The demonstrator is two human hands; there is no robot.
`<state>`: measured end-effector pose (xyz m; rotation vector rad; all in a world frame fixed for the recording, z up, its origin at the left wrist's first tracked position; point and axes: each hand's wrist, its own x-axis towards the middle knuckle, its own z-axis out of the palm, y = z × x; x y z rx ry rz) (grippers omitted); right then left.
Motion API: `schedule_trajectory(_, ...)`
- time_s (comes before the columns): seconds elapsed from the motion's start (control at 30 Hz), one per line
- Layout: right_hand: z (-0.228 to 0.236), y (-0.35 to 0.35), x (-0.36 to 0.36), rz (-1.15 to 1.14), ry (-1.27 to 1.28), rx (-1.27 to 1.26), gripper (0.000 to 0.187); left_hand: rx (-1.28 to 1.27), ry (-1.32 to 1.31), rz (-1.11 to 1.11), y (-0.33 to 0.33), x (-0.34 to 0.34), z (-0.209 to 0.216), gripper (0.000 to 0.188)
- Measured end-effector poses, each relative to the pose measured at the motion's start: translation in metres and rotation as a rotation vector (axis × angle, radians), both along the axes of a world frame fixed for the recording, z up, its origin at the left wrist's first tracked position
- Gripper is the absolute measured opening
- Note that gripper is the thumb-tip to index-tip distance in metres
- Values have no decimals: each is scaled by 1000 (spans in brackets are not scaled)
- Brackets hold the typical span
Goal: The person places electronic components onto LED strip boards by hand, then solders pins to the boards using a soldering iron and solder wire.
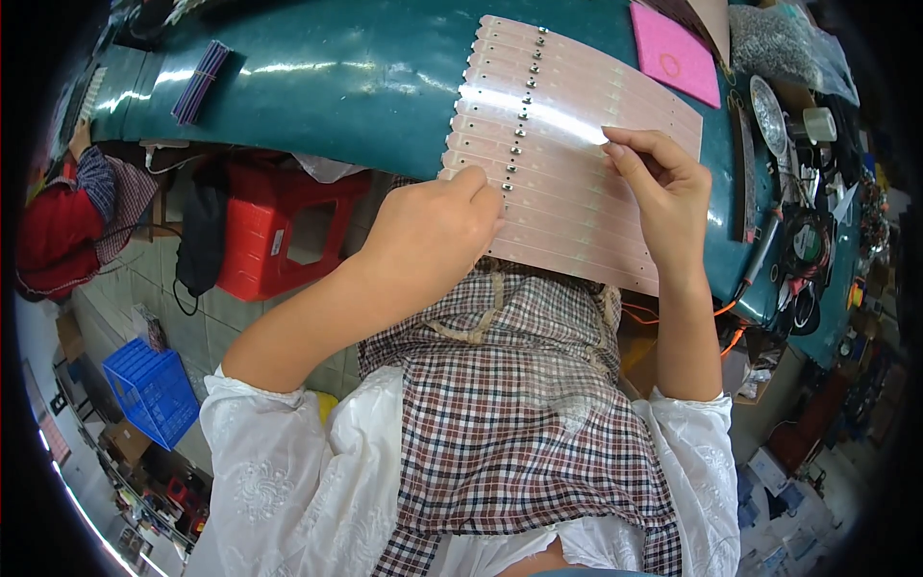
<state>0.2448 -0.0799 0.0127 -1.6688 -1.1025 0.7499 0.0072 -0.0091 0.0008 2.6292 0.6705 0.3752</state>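
A pinkish-beige panel of joined circuit board strips (567, 159) lies on the green bench in front of me, its left edge notched. Small metal components (522, 117) stand in a line across its strips, towards the left. My left hand (447, 216) rests over the near left part of the panel, fingers curled together beside the nearest components; its fingertips are hidden. Above the right half of the panel is my right hand (663, 183), thumb and forefinger brought together in a pinch. Whatever is between them is too small to make out.
On the green bench (336, 87) lie a banded bundle of purple strips (200, 83), a pink pad (675, 53) and a bag of small parts (774, 43). A soldering iron (764, 245) lies right. Left are a red stool (255, 231), a blue crate (154, 389) and another person (77, 216).
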Motion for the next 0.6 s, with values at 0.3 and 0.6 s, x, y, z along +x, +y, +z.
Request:
schedule_trajectory(0.3, -18, 5, 7, -51, 108, -100, 19, 196, -5, -68, -5, 0, -9, 15)
schedule_trajectory(0.6, -20, 9, 12, -115, 199, -94, 20, 178, -31, -78, -4, 0, -11, 12)
